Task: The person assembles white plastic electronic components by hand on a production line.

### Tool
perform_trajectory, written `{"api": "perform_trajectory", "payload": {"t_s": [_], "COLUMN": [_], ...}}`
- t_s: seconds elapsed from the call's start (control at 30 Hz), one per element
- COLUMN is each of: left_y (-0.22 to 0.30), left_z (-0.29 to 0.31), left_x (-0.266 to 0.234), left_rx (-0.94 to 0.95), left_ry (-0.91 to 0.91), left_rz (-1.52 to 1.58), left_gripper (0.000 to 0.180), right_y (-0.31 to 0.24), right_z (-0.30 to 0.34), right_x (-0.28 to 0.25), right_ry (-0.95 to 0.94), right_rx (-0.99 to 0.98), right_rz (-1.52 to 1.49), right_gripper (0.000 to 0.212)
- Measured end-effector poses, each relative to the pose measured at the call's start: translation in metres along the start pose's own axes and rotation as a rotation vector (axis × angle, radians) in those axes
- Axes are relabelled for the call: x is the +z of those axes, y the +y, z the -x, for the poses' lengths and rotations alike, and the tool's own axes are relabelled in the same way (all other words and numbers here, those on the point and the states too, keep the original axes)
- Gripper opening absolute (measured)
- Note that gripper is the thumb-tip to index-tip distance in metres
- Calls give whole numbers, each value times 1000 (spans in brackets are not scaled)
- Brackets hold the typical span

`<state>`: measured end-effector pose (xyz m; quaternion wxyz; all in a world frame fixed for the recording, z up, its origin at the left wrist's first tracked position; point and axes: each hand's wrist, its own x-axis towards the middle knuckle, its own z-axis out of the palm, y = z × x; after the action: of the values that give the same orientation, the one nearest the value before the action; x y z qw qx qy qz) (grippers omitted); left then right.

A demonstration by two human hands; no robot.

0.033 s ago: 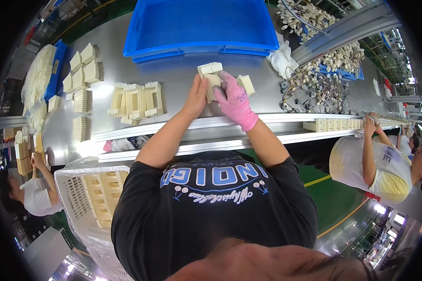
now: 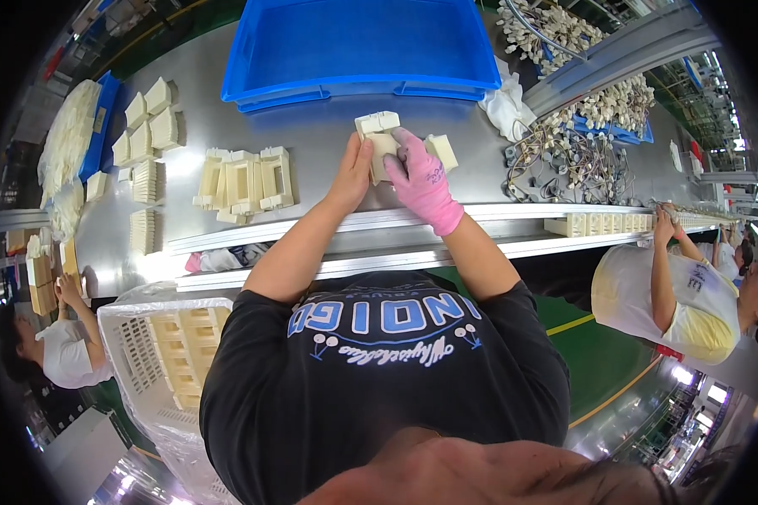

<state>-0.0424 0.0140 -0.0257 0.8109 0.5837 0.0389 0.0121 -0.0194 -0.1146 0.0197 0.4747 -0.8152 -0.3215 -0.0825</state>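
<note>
My bare left hand (image 2: 353,172) is closed on the left side of a cream plastic housing (image 2: 385,150), above the metal table. From the other side my right hand (image 2: 423,181), in a pink glove with greyish fingertips, grips the same housing with thumb and fingers. A white end piece (image 2: 377,124) shows at the housing's far end; whether it is joined on cannot be made out. Just right of the glove lies another cream plastic piece (image 2: 441,151), partly hidden by the hand. A group of cream frame-like housings (image 2: 244,181) lies left of my hands.
A large blue bin (image 2: 362,88) stands beyond my hands. Cream blocks (image 2: 152,122) are stacked at left. Wired parts (image 2: 568,164) heap up at right. A metal rail (image 2: 354,220) runs along the near edge; a white crate (image 2: 135,353) stands at lower left. Co-workers sit at both sides.
</note>
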Motion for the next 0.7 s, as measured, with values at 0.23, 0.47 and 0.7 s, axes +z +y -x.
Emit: {"api": "perform_trajectory", "payload": {"t_s": [0.23, 0.47, 0.7], "left_y": [7, 12, 10], "left_z": [-1, 3, 4], "left_x": [1, 3, 2], "left_rx": [68, -12, -149], "left_ry": [-26, -32, -145], "left_rz": [-26, -37, 94], "left_gripper": [34, 35, 40], "right_y": [2, 2, -22], "right_z": [1, 0, -5], "right_x": [2, -3, -31], "right_ry": [44, -6, -400], "right_rx": [-86, -71, 298], "right_rz": [48, 19, -319], "right_gripper": [40, 38, 40]}}
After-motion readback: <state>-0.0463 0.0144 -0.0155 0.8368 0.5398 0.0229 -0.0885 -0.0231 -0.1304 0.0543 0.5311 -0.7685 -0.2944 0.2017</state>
